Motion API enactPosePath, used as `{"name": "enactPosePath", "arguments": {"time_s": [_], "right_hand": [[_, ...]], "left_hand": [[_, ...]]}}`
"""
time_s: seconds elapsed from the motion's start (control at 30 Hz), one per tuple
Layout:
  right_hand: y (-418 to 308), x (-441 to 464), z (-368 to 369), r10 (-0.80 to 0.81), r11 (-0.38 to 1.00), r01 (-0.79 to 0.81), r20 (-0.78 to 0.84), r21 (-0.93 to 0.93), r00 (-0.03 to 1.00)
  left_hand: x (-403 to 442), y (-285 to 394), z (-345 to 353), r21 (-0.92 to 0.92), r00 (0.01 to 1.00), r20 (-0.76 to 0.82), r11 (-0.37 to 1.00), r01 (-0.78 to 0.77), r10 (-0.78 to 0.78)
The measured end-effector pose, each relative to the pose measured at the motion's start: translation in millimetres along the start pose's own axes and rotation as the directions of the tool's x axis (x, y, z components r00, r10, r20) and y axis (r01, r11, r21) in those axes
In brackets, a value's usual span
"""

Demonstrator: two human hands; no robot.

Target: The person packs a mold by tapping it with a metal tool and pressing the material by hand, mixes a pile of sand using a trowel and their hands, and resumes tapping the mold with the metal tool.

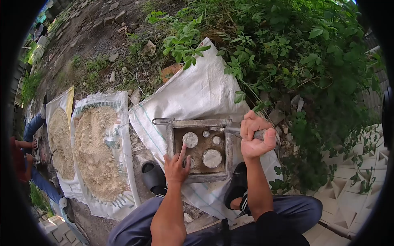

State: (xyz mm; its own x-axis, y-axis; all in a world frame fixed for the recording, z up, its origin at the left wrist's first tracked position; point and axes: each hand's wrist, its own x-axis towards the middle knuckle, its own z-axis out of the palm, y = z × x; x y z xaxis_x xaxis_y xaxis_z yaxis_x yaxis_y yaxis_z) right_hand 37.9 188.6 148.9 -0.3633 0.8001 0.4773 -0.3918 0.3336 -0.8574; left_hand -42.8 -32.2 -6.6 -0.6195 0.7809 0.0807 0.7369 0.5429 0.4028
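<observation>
A worn rectangular frame (201,178) lies between my feet, with packed brown sand inside. Several round grey discs of different sizes sit in the sand; the largest disc (212,158) is at the lower right. My left hand (177,167) reaches over the frame's left side, index finger stretched onto or just over the upper-left disc (190,140). Wrapped in my right hand (256,135) is a hand tool (233,130) with a narrow shaft and a thicker handle. Its far end crosses the frame's upper right side; my fist hides part of it.
White sacking (197,90) lies under the frame. To the left, an opened sack (98,156) carries pale sand, beside a second sand-filled sack (61,143). Another person in jeans (37,127) sits at far left. Leafy plants (287,53) crowd the upper right; patterned tiles (340,201) lie lower right.
</observation>
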Motion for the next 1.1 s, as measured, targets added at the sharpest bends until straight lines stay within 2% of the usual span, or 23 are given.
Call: {"name": "enactPosePath", "arguments": {"time_s": [0.07,0.13,0.2,0.3,0.33,0.4,0.43,0.47,0.53,0.6,0.67,0.7,0.73,0.8,0.83,0.87,0.97,1.03,1.07,1.1], "right_hand": [[17.4,-3.4,3.0,0.022,0.998,-0.02,0.035,-0.055,0.999],[18.0,8.8,6.2,0.221,0.963,-0.195,0.129,-0.185,0.967],[2.7,19.0,5.2,0.22,0.963,-0.202,0.09,-0.177,0.971],[-3.7,5.8,3.6,0.014,0.997,-0.012,0.022,-0.07,1.0],[9.6,0.2,4.2,0.011,0.997,-0.01,0.019,-0.071,1.0],[22.4,-2.1,6.9,0.052,0.972,-0.003,0.204,-0.233,0.978],[21.0,6.3,3.9,0.137,0.963,-0.091,0.171,-0.253,0.976],[11.3,4.2,-1.0,0.144,0.96,-0.098,0.163,-0.261,0.976],[-10.6,14.4,2.7,0.187,0.977,-0.184,0.015,-0.11,0.982],[-5.6,3.2,6.4,0.153,0.983,-0.155,-0.032,-0.093,0.988],[26.2,-10.5,8.0,0.068,0.989,-0.057,0.076,-0.134,0.995],[27.8,-4.4,6.0,0.131,0.978,-0.105,0.143,-0.181,0.981],[21.2,5.4,6.5,0.128,0.977,-0.1,0.144,-0.187,0.981],[-0.8,22.5,11.5,0.286,0.957,-0.277,0.112,-0.084,0.952],[-15.3,24.6,12.2,0.312,0.95,-0.309,0.083,-0.043,0.946],[-19.8,22.7,10.1,0.236,0.971,-0.233,0.071,-0.051,0.969],[21.8,1.5,-1.5,0.196,0.979,-0.199,0.058,0.038,0.979],[23.4,9.3,-2.8,0.259,0.966,-0.255,0.164,-0.043,0.952],[19.7,5.7,-8.0,0.265,0.964,-0.26,0.154,-0.05,0.952],[4.6,13.0,-3.7,0.267,0.964,-0.266,0.076,-0.02,0.961]], "left_hand": [[-0.9,3.2,0.4,-0.002,1.0,-0.003,1.0,0.013,-0.013],[0.1,5.4,-1.8,0.004,1.0,-0.015,1.0,-0.008,0.008],[0.5,4.0,0.3,0.004,1.0,0.011,1.0,0.014,-0.014],[-0.3,3.2,-1.3,0.004,1.0,0.0,1.0,0.001,-0.001],[0.2,3.0,-1.9,0.004,1.0,0.0,1.0,-0.002,0.002],[0.7,4.5,-0.8,0.027,0.999,-0.047,0.999,-0.021,0.022],[1.2,5.7,0.3,0.021,0.998,-0.052,0.999,-0.024,0.025],[-4.2,4.7,-0.5,0.013,1.0,-0.006,1.0,-0.002,0.003],[0.9,2.5,2.8,0.013,0.999,0.02,0.999,0.031,-0.031],[-1.1,1.6,2.5,-0.022,1.0,-0.018,1.0,0.003,-0.003],[-0.9,2.1,0.6,0.001,0.999,-0.039,1.0,-0.013,0.013],[-0.5,4.4,0.9,0.02,0.998,-0.065,1.0,-0.019,0.02],[-1.5,6.4,0.9,0.013,0.997,-0.067,1.0,-0.022,0.023],[-0.7,4.6,-1.4,-0.002,0.993,0.098,0.998,0.06,-0.059],[-0.4,4.4,-2.0,0.006,0.994,0.096,0.998,0.056,-0.056],[-2.3,3.5,-2.6,0.013,0.992,0.105,0.998,0.063,-0.064],[0.3,6.5,-4.5,0.005,0.996,0.078,0.999,0.043,-0.044],[-0.7,7.2,-3.6,0.021,0.995,0.073,0.998,0.059,-0.061],[-5.2,6.2,-2.7,0.017,0.995,0.084,0.998,0.053,-0.054],[-2.6,5.6,-2.4,0.021,0.994,0.095,0.999,0.046,-0.047]]}}
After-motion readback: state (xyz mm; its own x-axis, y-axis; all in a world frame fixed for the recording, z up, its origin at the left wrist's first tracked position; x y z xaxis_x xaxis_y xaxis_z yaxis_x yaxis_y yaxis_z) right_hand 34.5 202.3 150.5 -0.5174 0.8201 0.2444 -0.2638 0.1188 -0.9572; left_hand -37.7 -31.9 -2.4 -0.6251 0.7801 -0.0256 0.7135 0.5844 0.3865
